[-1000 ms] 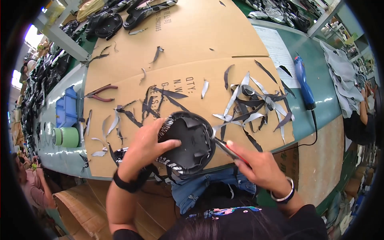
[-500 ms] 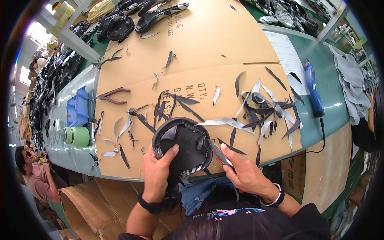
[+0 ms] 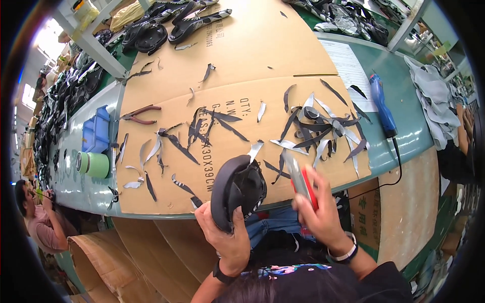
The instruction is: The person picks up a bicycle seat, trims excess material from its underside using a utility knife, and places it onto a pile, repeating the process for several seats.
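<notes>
My left hand (image 3: 228,248) grips a black padded, cup-shaped piece (image 3: 226,194) at its lower end, thumb over the rim. The piece is tilted on its side, its hollow turned to the right. A pale strip (image 3: 256,150) sticks up from its top edge. To the right, my right hand (image 3: 323,218) is closed around a utility knife (image 3: 304,186) with a red and grey handle. Its blade points up and away, apart from the piece. Beneath them lies a flat cardboard sheet (image 3: 166,197) strewn with cut black and grey strips (image 3: 316,126).
Red-handled pliers (image 3: 141,115), a blue bin (image 3: 97,130) and a green cup (image 3: 92,164) are at the left. A corded blue tool (image 3: 383,107) and a paper sheet (image 3: 348,68) lie at the right. More black pieces (image 3: 151,38) sit at the far side. A co-worker (image 3: 43,217) sits at the far left.
The padded piece has turned onto its side and shifted slightly right with my left hand. My right hand has drawn the knife away from its rim, to the right.
</notes>
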The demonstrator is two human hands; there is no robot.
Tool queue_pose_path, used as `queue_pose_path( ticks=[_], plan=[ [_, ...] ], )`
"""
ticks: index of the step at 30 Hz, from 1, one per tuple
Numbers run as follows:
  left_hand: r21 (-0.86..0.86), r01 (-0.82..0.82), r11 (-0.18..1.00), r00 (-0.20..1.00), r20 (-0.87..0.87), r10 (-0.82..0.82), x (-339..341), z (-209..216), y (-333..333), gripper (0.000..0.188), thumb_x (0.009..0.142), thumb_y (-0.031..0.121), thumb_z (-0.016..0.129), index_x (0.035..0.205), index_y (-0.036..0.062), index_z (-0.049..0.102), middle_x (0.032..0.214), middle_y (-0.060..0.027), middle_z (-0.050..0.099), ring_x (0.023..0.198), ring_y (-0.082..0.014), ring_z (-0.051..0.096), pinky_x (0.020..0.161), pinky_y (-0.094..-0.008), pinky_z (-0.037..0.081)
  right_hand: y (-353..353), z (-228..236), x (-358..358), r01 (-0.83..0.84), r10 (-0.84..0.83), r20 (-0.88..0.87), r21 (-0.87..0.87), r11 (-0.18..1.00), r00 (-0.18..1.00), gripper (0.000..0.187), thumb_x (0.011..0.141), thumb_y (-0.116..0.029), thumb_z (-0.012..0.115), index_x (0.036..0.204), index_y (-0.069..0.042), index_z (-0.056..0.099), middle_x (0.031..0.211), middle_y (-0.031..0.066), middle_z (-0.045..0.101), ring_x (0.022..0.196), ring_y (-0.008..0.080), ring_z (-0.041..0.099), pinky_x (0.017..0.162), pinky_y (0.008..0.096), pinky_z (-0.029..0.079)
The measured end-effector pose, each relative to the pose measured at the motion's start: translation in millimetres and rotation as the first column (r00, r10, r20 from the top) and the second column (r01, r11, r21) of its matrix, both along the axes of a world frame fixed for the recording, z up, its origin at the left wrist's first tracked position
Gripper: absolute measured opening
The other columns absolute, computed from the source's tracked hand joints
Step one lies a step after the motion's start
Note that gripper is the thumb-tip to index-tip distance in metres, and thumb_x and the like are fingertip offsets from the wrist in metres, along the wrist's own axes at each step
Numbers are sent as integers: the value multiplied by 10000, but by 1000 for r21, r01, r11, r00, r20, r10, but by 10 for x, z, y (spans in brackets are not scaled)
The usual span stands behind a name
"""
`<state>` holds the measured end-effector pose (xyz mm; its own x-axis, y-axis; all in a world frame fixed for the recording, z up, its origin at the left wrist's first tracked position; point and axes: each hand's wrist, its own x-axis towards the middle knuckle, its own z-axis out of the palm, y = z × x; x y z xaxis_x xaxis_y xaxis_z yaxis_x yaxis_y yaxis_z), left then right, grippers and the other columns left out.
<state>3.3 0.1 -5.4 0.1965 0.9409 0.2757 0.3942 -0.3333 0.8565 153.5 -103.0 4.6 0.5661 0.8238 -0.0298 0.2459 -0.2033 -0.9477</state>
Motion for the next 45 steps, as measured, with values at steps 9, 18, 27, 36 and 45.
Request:
queue_pose_path(
  ticks=[9, 18, 27, 36, 45],
  plan=[
    [-331, 147, 932, 984, 148, -102, 15, 131, 316, 310, 790, 55, 736, 1056, -7, 589, 957, -102, 615, 891, -208, 584, 823, -311, 455, 866, 87, 287, -129, 102, 212, 116, 985, 972, 559, 821, -26, 624, 1345, -28, 427, 1029, 195, 648, 921, 319, 665, 799, 354, 502],
    [-680, 322, 659, 719, 628, 297, 64, 88, 734, 306, 943, 159, 591, 1198, -5, 550, 1070, -105, 641, 906, -193, 643, 771, -331, 533, 670, 356, 1192, 362, -349, 365, 34, 931, 863, 455, 820, -18, 604, 1257, -1, 476, 866, 120, 642, 707, 173, 656, 630, 304, 525],
    [-507, 156, 848, 971, 236, -38, -339, 25, 851, 353, 906, 175, 661, 1170, 26, 480, 1027, -85, 579, 840, -159, 596, 714, -266, 501, 272, 269, 1433, 150, 57, 740, -211, 966, 670, 469, 780, 51, 583, 1234, -24, 489, 1032, 225, 631, 888, 400, 632, 757, 428, 492],
    [-201, 427, 882, 860, -210, -464, -248, 130, 1387, 819, 610, 303, 887, 1321, 144, 514, 1426, -178, 326, 1296, -326, 380, 1004, -421, 397, 662, 304, 1187, 20, 9, 421, -66, 998, 907, 498, 808, 46, 595, 1277, -55, 464, 976, 206, 652, 845, 363, 673, 712, 382, 525],
    [-500, 245, 831, 961, 240, -140, -29, 29, 1616, 655, 778, 305, 791, 1265, -21, 499, 1161, -141, 560, 969, -180, 552, 801, -298, 464, 998, 230, 969, -324, 360, 323, -159, 932, 875, 502, 872, -120, 626, 1344, -127, 455, 896, 205, 635, 767, 332, 682, 653, 390, 522]
  ],
)
